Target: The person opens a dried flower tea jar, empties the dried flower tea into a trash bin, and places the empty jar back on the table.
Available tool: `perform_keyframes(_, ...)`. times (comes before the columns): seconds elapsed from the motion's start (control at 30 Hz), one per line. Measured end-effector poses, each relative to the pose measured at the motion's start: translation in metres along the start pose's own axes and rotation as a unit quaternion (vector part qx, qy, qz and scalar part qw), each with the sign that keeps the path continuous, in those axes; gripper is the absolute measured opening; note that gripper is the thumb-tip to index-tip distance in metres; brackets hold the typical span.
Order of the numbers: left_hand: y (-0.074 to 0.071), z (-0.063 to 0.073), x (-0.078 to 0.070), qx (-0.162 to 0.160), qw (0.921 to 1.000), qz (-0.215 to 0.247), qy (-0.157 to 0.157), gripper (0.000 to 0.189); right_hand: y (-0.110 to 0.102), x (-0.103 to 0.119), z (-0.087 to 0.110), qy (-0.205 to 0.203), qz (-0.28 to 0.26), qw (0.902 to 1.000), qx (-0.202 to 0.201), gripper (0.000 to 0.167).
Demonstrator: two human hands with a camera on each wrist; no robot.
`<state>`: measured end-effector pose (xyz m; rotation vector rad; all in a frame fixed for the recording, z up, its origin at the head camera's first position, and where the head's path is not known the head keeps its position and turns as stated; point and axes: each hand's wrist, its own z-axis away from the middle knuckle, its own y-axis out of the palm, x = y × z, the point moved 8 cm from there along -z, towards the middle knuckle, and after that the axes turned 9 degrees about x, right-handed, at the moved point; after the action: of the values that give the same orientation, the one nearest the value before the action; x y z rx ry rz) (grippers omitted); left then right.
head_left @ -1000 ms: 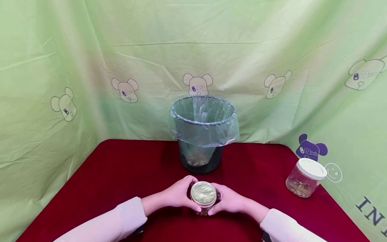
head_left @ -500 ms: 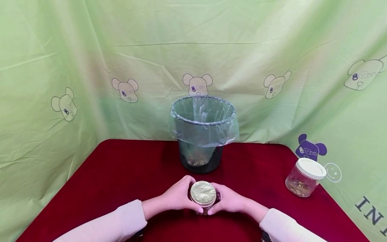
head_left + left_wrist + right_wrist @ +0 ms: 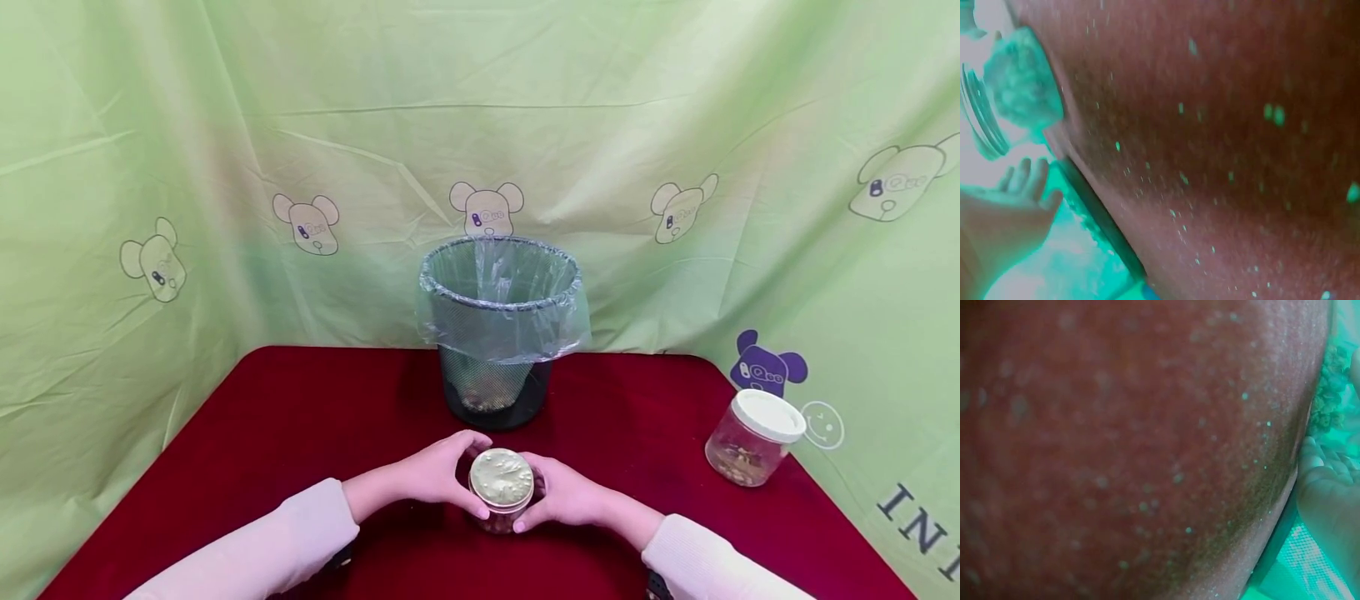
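Observation:
A small clear jar with a pale, bumpy-looking lid stands near the front middle of the red table, dark clumped contents showing low inside. My right hand holds its right side, thumb at the front and fingers curved behind. On the other side, my left hand is spread with thumb and fingers apart, its fingertips close by the jar. The left wrist view has the left hand with fingers separate from the jar. In the right wrist view the jar's clumpy contents lie just beyond the right hand.
Behind the jar stands a black mesh bin lined with a clear plastic bag, with some scraps at its bottom. A larger clear jar with a white lid stands at the right table edge. Green printed cloth surrounds the red table.
My left hand has loosened and shifted slightly left and away from the jar, its thumb drawn back from the front. The right hand keeps its hold. The head view has shifted slightly.

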<state>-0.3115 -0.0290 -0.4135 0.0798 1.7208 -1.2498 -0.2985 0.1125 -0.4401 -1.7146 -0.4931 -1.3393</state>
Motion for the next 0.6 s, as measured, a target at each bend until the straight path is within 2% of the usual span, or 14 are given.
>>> perform_keyframes(0.13, 0.003, -0.003, 0.003, 0.058, 0.9962, 0.061, 0.022, 0.081, 0.001, 0.001, 0.0, -0.002, -0.007, 1.0, 0.002, 0.075)
perform_keyframes(0.3, 0.006, -0.007, 0.003, 0.116, 0.9843, 0.121, 0.056, 0.08, 0.001, 0.001, 0.0, 0.002, -0.003, 1.0, -0.001, 0.072)
perform_keyframes(0.4, 0.007, -0.009, 0.005, 0.125, 0.9816, 0.13, 0.062, 0.077, 0.0, 0.001, 0.0, 0.005, -0.003, 1.0, -0.002, 0.071)
perform_keyframes(0.6, 0.008, -0.012, 0.008, 0.119, 0.9836, 0.127, 0.05, 0.075, 0.0, 0.002, 0.001, 0.006, -0.007, 1.0, -0.001, 0.071)
